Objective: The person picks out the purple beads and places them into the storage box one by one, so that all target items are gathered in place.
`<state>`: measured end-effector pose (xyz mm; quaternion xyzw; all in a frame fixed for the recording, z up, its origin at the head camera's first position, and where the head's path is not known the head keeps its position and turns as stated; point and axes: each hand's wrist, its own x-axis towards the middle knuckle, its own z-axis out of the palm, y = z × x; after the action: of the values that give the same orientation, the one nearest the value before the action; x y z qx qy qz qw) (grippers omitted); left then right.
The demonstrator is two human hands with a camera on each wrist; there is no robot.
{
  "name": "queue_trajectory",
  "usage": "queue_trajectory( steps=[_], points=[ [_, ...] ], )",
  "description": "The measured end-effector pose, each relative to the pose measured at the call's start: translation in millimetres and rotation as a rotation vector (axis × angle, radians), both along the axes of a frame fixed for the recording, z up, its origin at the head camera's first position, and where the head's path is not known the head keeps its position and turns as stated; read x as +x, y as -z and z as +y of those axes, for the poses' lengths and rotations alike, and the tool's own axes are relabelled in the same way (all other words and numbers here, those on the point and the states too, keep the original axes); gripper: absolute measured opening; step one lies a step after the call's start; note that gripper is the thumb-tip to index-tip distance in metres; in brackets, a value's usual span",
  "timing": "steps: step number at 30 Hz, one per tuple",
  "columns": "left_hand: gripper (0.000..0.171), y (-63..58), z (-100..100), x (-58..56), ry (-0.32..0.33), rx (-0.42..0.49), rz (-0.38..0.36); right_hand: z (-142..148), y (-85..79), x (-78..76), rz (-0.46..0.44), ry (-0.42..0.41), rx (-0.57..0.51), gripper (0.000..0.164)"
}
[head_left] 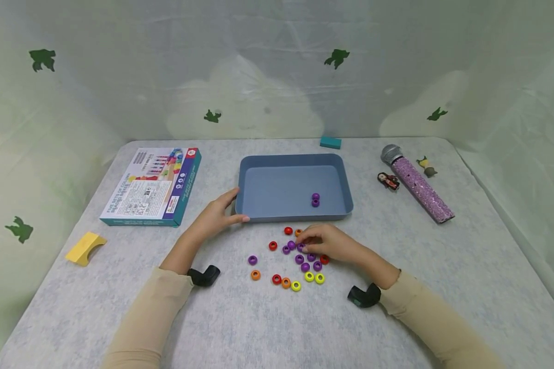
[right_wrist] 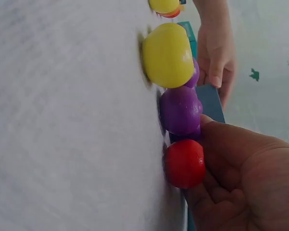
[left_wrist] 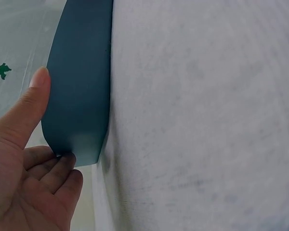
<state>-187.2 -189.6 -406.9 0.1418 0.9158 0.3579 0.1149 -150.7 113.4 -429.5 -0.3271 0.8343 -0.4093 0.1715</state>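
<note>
A blue-grey tray (head_left: 277,219) stands near the middle of the table, with two purple beads (head_left: 315,200) inside at its right. My left hand (head_left: 215,216) touches its near left corner from outside, thumb along the front wall (left_wrist: 79,72) and fingers at the left side. In front of the tray lie loose beads in purple, red, orange and yellow. My right hand (head_left: 334,243) reaches into the purple cluster and pinches a purple bead (head_left: 300,247) between thumb and fingers. The right wrist view has a red bead (right_wrist: 185,163) and a yellow bead (right_wrist: 167,55) close by.
A boxed set (head_left: 150,187) and a yellow arch block (head_left: 85,248) lie at the left. Behind the tray sits a teal block (head_left: 330,142). On the right are a glittery pink microphone (head_left: 420,187), a small doll figure (head_left: 388,181) and another small figurine (head_left: 427,167).
</note>
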Motion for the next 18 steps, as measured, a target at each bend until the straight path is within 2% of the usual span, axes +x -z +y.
queue_trajectory(
  steps=[2, 6, 11, 14, 18],
  points=[
    [0.09, 0.5, 0, 0.1, -0.002, -0.004, -0.001, 0, -2.8, -0.7, 0.0, 0.0, 0.004, 0.019],
    [0.09, 1.0, 0, 0.3, -0.008, -0.007, -0.003, 2, -14.3, -6.5, -0.032, 0.03, -0.092, 0.021],
    [0.09, 0.4, 0, 0.5, -0.008, -0.005, 0.001, 7, -30.2, -29.4, 0.023, 0.129, -0.216, 0.025],
    [0.09, 0.1, 0, 0.6, -0.005, -0.001, 0.004, 10, -32.9, -47.8, 0.052, 0.213, -0.206, 0.026],
    [0.09, 0.1, 1, 0.4, -0.004, 0.002, 0.006, 11, -27.7, -67.0, 0.023, 0.31, -0.122, 0.025]
  ],
)
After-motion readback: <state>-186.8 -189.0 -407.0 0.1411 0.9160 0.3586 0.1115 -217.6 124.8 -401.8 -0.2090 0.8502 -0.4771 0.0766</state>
